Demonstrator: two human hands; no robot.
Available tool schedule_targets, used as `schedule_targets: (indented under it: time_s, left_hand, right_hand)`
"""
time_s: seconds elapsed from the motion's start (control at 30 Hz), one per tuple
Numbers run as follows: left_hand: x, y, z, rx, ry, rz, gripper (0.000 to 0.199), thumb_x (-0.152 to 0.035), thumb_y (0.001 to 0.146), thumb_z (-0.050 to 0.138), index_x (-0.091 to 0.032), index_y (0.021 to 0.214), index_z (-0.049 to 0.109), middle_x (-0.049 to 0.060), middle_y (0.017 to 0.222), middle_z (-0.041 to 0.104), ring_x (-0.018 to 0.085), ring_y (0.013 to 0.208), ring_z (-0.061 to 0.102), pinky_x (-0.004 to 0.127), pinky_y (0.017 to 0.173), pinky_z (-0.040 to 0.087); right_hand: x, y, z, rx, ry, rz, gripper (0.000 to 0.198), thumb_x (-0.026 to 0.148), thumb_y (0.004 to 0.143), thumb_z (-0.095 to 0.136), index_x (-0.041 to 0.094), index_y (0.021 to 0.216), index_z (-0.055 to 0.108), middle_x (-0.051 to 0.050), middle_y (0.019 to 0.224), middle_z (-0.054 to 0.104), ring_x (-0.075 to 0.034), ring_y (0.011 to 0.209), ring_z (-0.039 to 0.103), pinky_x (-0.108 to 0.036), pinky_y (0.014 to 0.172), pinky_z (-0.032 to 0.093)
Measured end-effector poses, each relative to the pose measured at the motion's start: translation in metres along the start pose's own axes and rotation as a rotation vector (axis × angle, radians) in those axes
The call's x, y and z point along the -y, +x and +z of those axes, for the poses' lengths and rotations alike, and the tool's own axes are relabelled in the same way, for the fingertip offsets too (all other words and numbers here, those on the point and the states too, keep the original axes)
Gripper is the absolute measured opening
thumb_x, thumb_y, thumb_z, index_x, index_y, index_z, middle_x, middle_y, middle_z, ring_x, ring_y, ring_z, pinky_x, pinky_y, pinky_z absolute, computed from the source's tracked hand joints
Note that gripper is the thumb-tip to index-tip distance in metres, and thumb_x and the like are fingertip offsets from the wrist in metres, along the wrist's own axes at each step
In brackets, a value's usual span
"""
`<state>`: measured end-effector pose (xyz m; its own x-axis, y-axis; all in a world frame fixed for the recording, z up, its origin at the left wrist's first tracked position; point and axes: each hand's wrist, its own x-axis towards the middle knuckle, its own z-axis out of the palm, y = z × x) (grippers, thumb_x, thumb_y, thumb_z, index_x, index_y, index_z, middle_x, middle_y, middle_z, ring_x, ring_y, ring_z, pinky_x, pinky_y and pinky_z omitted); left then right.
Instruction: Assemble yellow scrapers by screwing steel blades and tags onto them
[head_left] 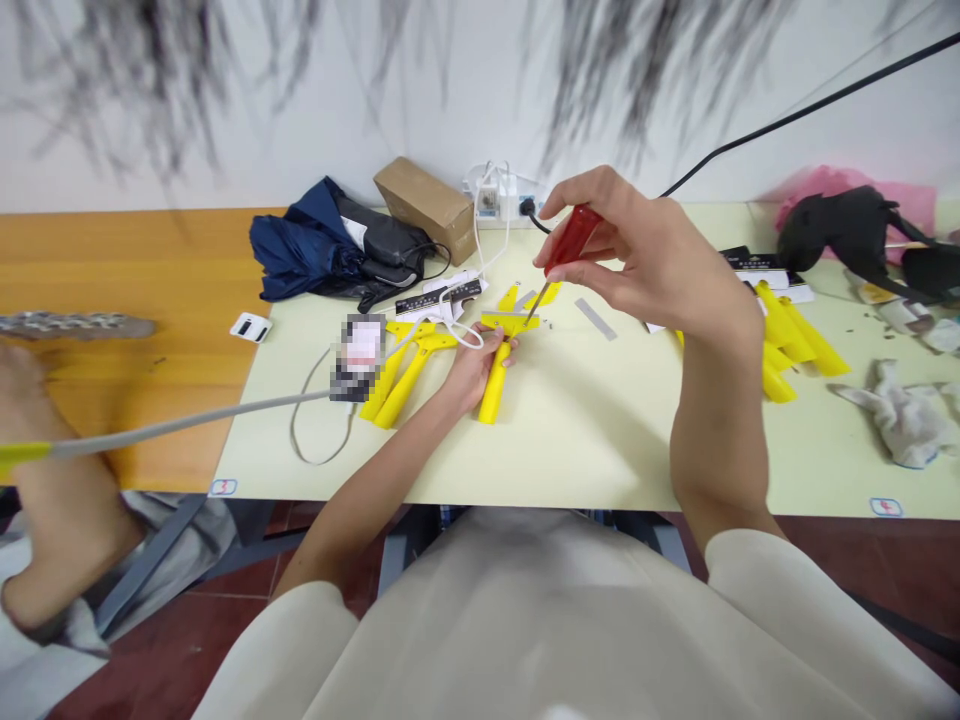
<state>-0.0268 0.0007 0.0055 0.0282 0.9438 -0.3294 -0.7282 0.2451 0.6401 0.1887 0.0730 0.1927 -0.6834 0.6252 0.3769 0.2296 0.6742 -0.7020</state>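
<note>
My right hand [645,250] is closed around the red handle of a screwdriver [574,240], held tilted above the table. Its thin shaft slants down to the head of a yellow scraper [493,388]. Low over the table, my left hand [475,374] grips this scraper near its neck, with the handle pointing toward me. Just behind it lie more yellow scraper parts [508,298] and tiny pieces that look like screws. A flat grey metal blade [595,318] rests to the right of them. Two yellow scrapers [409,385] lie to the left of my left hand.
At the right are several yellow handles [799,330], a white glove [907,415] and a black item [840,235]. A cardboard box [427,205], power strip [491,205] and dark blue cloth [300,245] line the back. A grey cable [225,415] crosses at left, near another person's arm [60,490].
</note>
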Motion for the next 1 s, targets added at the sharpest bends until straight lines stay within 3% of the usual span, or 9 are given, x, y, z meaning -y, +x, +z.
schedule_targets:
  time_s: [0.37,0.5,0.63,0.73,0.83,0.93,1.0]
  left_hand:
    - [0.000,-0.001,0.002,0.009,-0.001,-0.001,0.043,-0.011,0.082,0.090,-0.023,0.097,0.052,0.001,0.098,0.064,0.016,0.085,0.069,0.022,0.057,0.043]
    - [-0.001,0.000,0.001,0.023,0.001,0.015,0.042,-0.016,0.082,0.094,-0.022,0.098,0.056,0.002,0.101,0.067,0.016,0.087,0.070,0.022,0.058,0.046]
    - [-0.005,-0.004,0.006,0.071,-0.007,0.013,0.042,-0.022,0.081,0.098,-0.022,0.100,0.061,0.003,0.106,0.071,0.018,0.093,0.074,0.024,0.061,0.052]
    - [-0.008,-0.010,0.011,0.090,0.009,0.008,0.040,-0.024,0.083,0.098,-0.023,0.103,0.063,0.002,0.106,0.072,0.017,0.093,0.075,0.023,0.062,0.054]
    - [-0.006,-0.013,0.012,0.110,0.017,0.016,0.041,-0.026,0.082,0.098,-0.022,0.102,0.062,0.002,0.105,0.073,0.016,0.091,0.076,0.023,0.063,0.055]
    - [-0.002,-0.009,0.010,0.060,0.010,0.018,0.043,-0.024,0.081,0.097,-0.022,0.101,0.059,0.001,0.101,0.072,0.015,0.089,0.076,0.022,0.063,0.054]
    - [0.000,-0.004,0.007,-0.004,0.025,0.003,0.043,-0.023,0.082,0.096,-0.022,0.098,0.056,0.000,0.097,0.071,0.015,0.088,0.076,0.021,0.062,0.052]
  right_hand:
    - [-0.011,0.005,0.000,-0.062,-0.057,-0.048,0.044,0.052,0.092,0.086,0.040,0.130,0.067,-0.001,0.114,0.076,-0.030,0.095,0.080,-0.049,0.089,0.073]
    - [0.003,0.002,-0.002,-0.068,-0.049,-0.029,0.048,0.046,0.096,0.083,0.040,0.139,0.062,-0.001,0.109,0.078,-0.031,0.100,0.080,-0.052,0.096,0.071]
    - [0.029,-0.008,-0.010,-0.118,-0.001,-0.050,0.056,0.035,0.094,0.087,0.040,0.142,0.059,-0.003,0.122,0.076,-0.032,0.102,0.080,-0.052,0.095,0.071]
    - [0.048,-0.016,-0.016,-0.097,-0.062,-0.034,0.046,0.034,0.104,0.082,0.036,0.142,0.057,-0.003,0.123,0.072,-0.025,0.108,0.080,-0.049,0.101,0.069]
    - [0.061,-0.019,-0.019,0.040,-0.187,-0.010,0.028,0.034,0.115,0.065,0.029,0.141,0.056,-0.005,0.128,0.065,-0.014,0.115,0.077,-0.045,0.105,0.068]
    - [0.069,-0.025,-0.020,0.141,-0.138,-0.012,0.012,0.031,0.117,0.061,0.027,0.128,0.064,-0.004,0.121,0.064,-0.008,0.109,0.076,-0.043,0.102,0.070]
    - [0.070,-0.036,-0.025,0.077,-0.045,0.073,0.011,0.035,0.113,0.068,0.027,0.119,0.068,-0.002,0.113,0.063,-0.007,0.103,0.078,-0.042,0.098,0.072]
